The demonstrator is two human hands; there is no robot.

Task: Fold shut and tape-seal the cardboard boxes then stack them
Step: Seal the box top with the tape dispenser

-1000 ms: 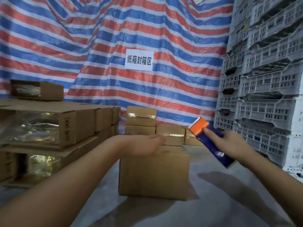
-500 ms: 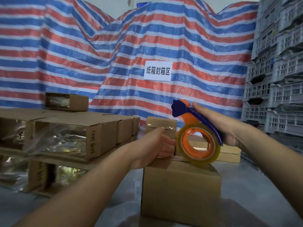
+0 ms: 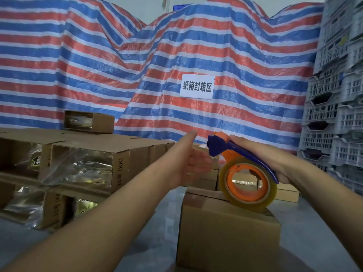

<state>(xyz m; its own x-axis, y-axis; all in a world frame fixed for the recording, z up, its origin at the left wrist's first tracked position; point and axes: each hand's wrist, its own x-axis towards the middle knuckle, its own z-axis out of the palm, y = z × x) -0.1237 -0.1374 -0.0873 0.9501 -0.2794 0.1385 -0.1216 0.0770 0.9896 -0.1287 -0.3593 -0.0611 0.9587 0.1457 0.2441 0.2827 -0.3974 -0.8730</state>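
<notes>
Left hand [image 3: 193, 163] lifted off box [image 3: 227, 232], fingers loose, empty. Dispenser [image 3: 243, 173] gripped by right hand [image 3: 275, 161], rolled nearer along top; sealing underway.

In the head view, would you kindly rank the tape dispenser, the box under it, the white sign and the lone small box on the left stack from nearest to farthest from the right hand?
1. tape dispenser: held in the right hand.
2. box: just below it, under the roll.
3. white sign: above, on the striped tarp.
4. small box: far left, atop the stack.
</notes>
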